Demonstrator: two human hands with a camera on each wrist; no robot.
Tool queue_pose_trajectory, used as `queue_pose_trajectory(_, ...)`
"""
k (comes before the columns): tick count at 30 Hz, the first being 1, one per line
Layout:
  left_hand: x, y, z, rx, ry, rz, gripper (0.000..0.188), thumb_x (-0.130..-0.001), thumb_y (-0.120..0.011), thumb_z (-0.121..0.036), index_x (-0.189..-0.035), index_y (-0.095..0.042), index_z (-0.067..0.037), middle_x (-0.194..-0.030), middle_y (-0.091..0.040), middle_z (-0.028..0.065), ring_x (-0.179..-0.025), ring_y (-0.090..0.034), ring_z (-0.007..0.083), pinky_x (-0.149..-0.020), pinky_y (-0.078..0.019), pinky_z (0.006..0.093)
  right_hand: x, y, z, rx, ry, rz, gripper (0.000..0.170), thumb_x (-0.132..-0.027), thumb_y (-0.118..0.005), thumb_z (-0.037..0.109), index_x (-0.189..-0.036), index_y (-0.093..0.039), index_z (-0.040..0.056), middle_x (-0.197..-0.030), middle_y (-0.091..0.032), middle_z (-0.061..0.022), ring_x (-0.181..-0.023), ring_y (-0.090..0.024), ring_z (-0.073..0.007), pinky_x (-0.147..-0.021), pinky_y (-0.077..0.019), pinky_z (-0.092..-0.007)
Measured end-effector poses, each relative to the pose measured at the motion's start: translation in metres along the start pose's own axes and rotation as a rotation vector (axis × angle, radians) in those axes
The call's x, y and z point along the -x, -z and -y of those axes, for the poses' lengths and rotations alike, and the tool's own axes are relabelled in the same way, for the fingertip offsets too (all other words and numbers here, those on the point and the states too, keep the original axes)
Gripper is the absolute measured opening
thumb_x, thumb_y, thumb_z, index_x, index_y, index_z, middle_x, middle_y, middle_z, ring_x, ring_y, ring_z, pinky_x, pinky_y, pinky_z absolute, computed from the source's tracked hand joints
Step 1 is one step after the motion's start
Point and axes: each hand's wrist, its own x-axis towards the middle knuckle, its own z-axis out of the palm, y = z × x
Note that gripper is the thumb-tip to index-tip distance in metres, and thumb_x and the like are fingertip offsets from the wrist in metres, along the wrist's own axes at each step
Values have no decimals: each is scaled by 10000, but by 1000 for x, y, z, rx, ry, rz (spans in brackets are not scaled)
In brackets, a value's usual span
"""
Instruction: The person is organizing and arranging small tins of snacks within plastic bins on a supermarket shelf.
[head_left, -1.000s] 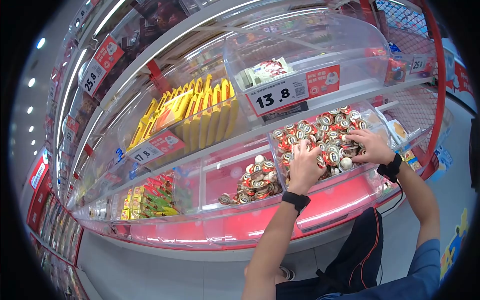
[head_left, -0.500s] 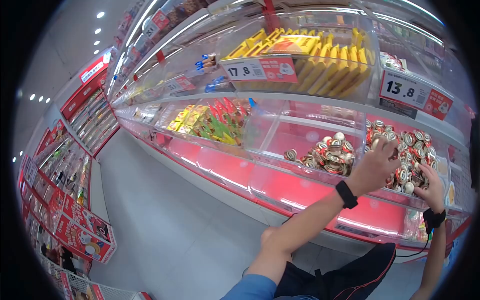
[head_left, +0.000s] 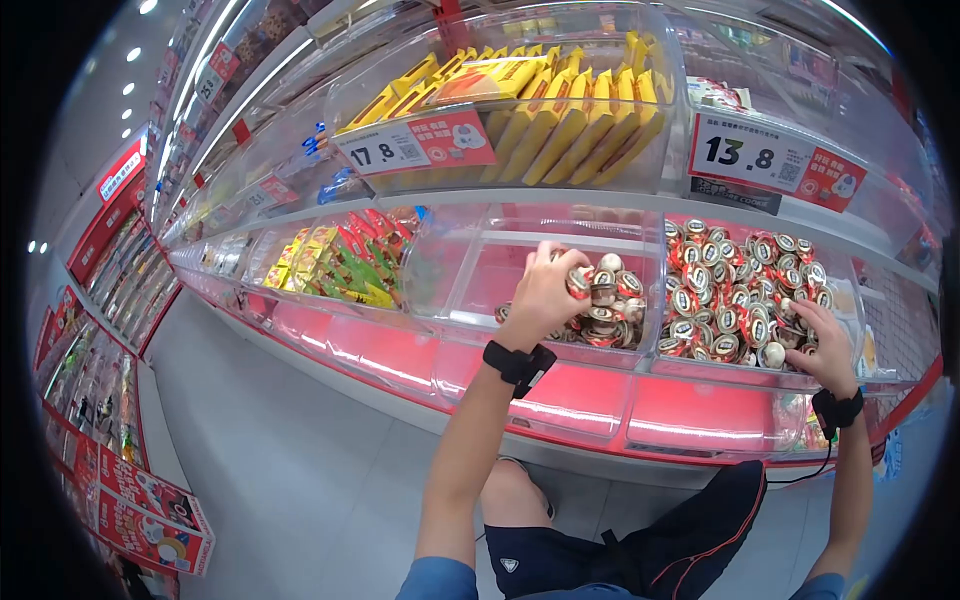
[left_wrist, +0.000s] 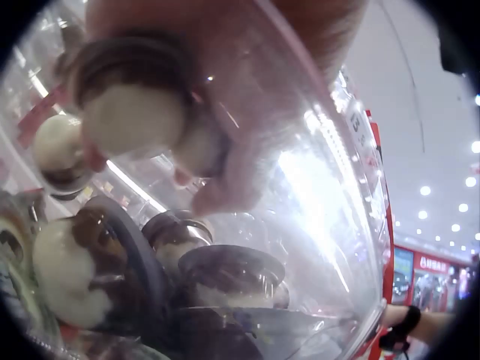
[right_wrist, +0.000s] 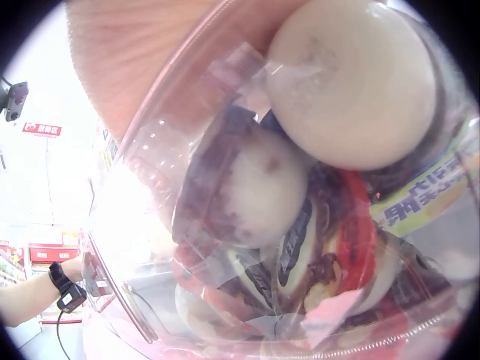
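Note:
In the head view my left hand (head_left: 548,290) is over the left bin, fingers curled around small snack cups. The left wrist view shows a held cup (left_wrist: 131,112) with a pale rounded bottom and brown rim, blurred, above other cups (left_wrist: 82,274). Below that hand lies a small heap of cups (head_left: 605,325). My right hand (head_left: 828,350) rests at the right edge of a larger pile of cups (head_left: 735,290) with red wrappers and printed round lids, thumb and fingers apart. A pale rounded cup (right_wrist: 352,82) sits close by its fingers, seen through the bin's clear wall.
Clear plastic walls (head_left: 655,300) divide the bins. Above them, a shelf carries yellow packets (head_left: 580,110) and price tags (head_left: 420,142) (head_left: 775,160). Green and red packets (head_left: 365,260) fill a bin to the left. An aisle floor (head_left: 260,430) runs at the left.
My left hand has moved from the right bin's pile leftward to the left bin, with cups in its fingers. The right hand stays at the right bin's pile. The head view swung left, then partly back.

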Motion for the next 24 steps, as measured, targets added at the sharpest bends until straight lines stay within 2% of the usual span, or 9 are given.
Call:
queue_pose_trajectory(2,4,-10,4,-131,321,232,713,-666,-783,-298,-1299,-487,-159,-1299,-420,195,-1194,-439,393,-1029,-337,521,0,1,2,29,30,-24,658,-609,-748,222,-1226,-576,70,-1259,-553,-136,-1162,-522,-321,-977,-419,-385)
queue_pose_trajectory(3,3,-6,1,-61,362,335,881,-662,-796,-357,-1408,-366,-168,-1407,-316,251,-1282,-367,417,-1069,-248,570,0,2,3,26,25,-16,657,-613,-749,224,-1228,-574,71,-1261,-551,-136,-1164,-519,-321,-981,-416,-387)
queue_pose_trajectory(6,3,-13,-2,-122,226,251,883,-655,-803,-360,-1398,-381,-136,-1464,-253,257,-1335,-303,422,-1062,-237,598,0,1,2,-2,13,0,655,-617,-747,218,-1232,-570,74,-1266,-547,-133,-1169,-515,-320,-984,-414,-388)
queue_pose_trajectory(10,5,-6,-1,-56,139,212,859,-662,-803,-312,-1389,-394,-107,-1455,-305,234,-1352,-294,388,-1052,-236,617,-1,0,1,7,11,9,654,-622,-746,213,-1237,-567,81,-1273,-544,-128,-1179,-509,-315,-989,-412,-389)
queue_pose_trajectory(11,7,-6,-3,-85,135,182,786,-675,-792,-265,-1360,-439,-107,-1425,-362,218,-1332,-329,366,-1048,-261,572,-1,0,1,6,7,9,656,-622,-746,213,-1239,-566,81,-1274,-544,-128,-1180,-509,-315,-990,-411,-389)
queue_pose_trajectory(15,8,-10,4,-108,87,45,655,-696,-768,-208,-1293,-519,-105,-1358,-446,178,-1257,-412,326,-1018,-298,483,-1,0,1,0,6,9,663,-620,-746,212,-1244,-564,79,-1277,-544,-128,-1185,-507,-316,-995,-408,-392)
queue_pose_trajectory(22,9,-7,1,-116,90,81,621,-687,-769,-212,-1255,-542,-100,-1342,-461,164,-1246,-422,323,-1013,-302,476,-1,1,3,7,17,6,668,-616,-747,209,-1245,-564,75,-1279,-545,-132,-1188,-506,-318,-1003,-403,-396)
queue_pose_trajectory(24,9,-7,1,-108,95,88,616,-685,-768,-211,-1248,-546,-100,-1340,-464,163,-1247,-422,323,-1013,-301,477,-1,2,4,-17,-12,33,680,-614,-736,198,-1256,-554,71,-1303,-527,-140,-1215,-484,-323,-1030,-375,-396)
